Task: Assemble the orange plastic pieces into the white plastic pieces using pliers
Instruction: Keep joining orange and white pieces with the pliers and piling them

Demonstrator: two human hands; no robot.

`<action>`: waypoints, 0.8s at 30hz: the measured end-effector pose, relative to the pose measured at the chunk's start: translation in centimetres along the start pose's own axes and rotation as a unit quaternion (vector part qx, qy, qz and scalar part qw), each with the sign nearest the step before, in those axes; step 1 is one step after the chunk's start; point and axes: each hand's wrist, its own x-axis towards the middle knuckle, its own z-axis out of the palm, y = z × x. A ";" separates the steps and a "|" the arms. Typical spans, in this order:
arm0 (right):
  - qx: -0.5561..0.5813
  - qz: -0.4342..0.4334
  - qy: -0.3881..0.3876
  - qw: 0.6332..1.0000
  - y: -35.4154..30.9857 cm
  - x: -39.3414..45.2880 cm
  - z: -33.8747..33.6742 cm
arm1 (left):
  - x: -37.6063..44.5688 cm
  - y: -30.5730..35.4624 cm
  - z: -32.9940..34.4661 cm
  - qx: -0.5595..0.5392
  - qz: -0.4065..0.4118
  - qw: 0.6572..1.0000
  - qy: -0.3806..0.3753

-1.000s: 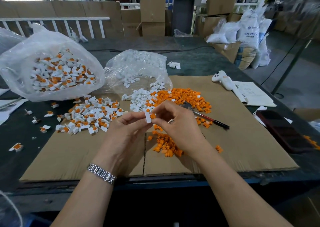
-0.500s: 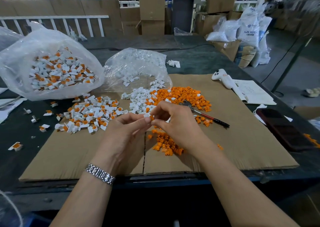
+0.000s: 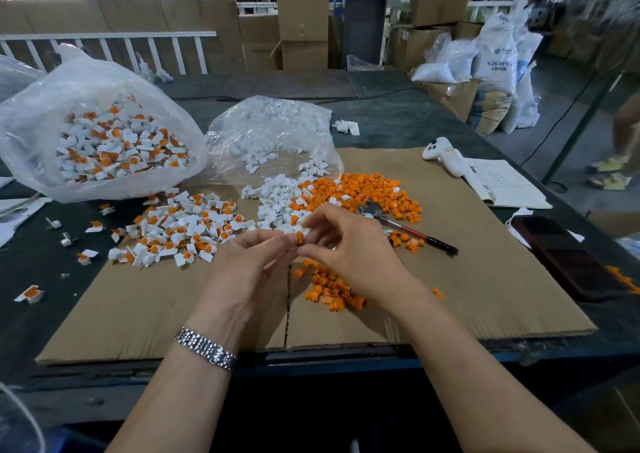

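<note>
Pinching a single orange piece with a white piece between the fingertips of both hands, just above the cardboard sheet on the worktop. Meeting fingertip to fingertip at that spot: left hand reaching in from the lower left, thumb and forefinger curled onto the part, metal watch sitting at the wrist; right hand coming in from the lower right, back facing up, fingers bent down around the same part. Hard to tell how far the orange piece is seated in the white one. Lying just behind the right hand, the pliers, jaws resting in the loose orange pieces, dark handle tip pointing right. Sitting beside those, a heap of loose white pieces. Lying under the right wrist, a smaller orange heap. Spreading out to the left, finished white-and-orange parts, and further left a plastic bag holding more of them. Standing behind the white heap, a clear bag of white pieces. Lying at the far right edge, a dark phone and a notebook.
</note>
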 end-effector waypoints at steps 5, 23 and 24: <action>-0.267 0.162 0.057 0.948 3.5 1.4 -3.4 | 0.4 0.5 -0.3 -0.012 -0.014 1.000 0.008; -0.246 0.275 -0.030 0.929 4.3 3.4 -5.8 | 1.0 1.5 -0.2 -0.042 -0.028 0.998 0.030; -0.183 0.278 -0.048 0.942 3.5 3.4 -6.1 | 1.1 1.5 -0.2 -0.043 -0.028 0.998 0.028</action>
